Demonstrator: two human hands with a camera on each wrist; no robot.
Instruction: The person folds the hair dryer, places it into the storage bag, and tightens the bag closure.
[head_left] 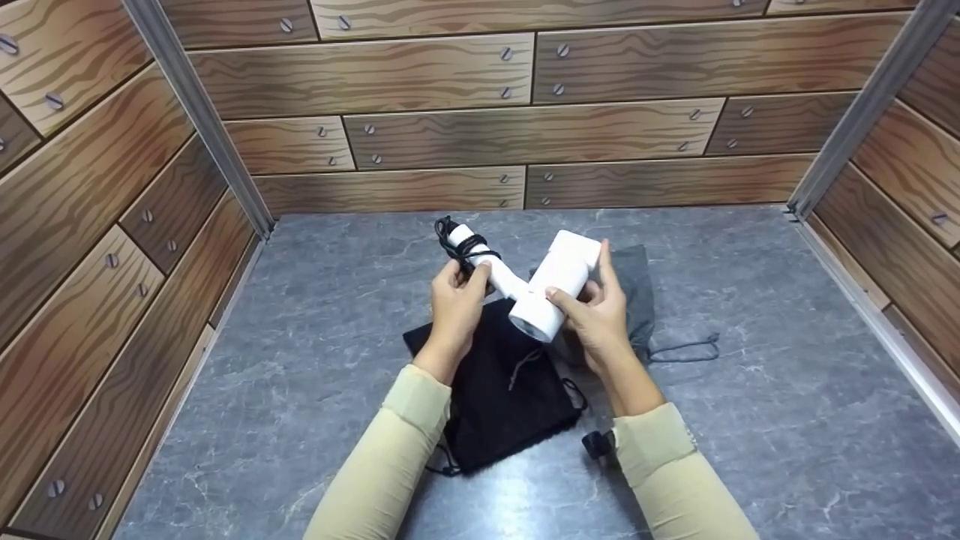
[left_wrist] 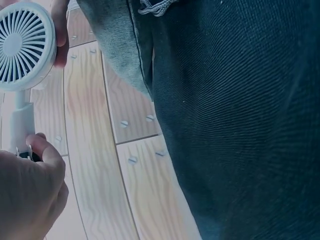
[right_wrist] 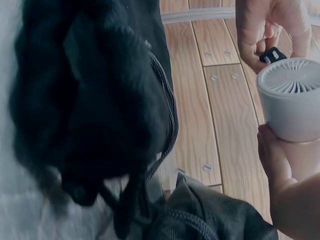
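Both hands hold a white plastic hair dryer with a cylindrical barrel and a slim handle [head_left: 536,289] in the air, above the grey marbled tabletop [head_left: 750,420] and near its middle. The left hand [head_left: 455,300] grips the handle, fingers curled round it just below the black power cord wound in loops round the handle's end [head_left: 459,244]; in the left wrist view the thumb [left_wrist: 47,150] presses the handle [left_wrist: 19,125] and the finned round intake grille [left_wrist: 22,45] faces the camera. The right hand [head_left: 596,311] wraps round the barrel, thumb on the near side and fingers curled behind it; in the right wrist view the thumb [right_wrist: 272,155] lies against the barrel wall under the grille [right_wrist: 290,77]. The dryer is tilted, barrel mouth toward the person, handle pointing up and left. Directly beneath it, flat on the tabletop, lies a black fabric drawstring pouch [head_left: 499,397], its cord ends [head_left: 525,364] loose at the top. A grey fabric drawstring pouch [head_left: 637,296] lies behind and right of the right hand, touching or overlapping the black one; its grey cord [head_left: 686,349] trails right. Wood-grain printed panels with screw heads [head_left: 525,135] wall the work area on three sides.
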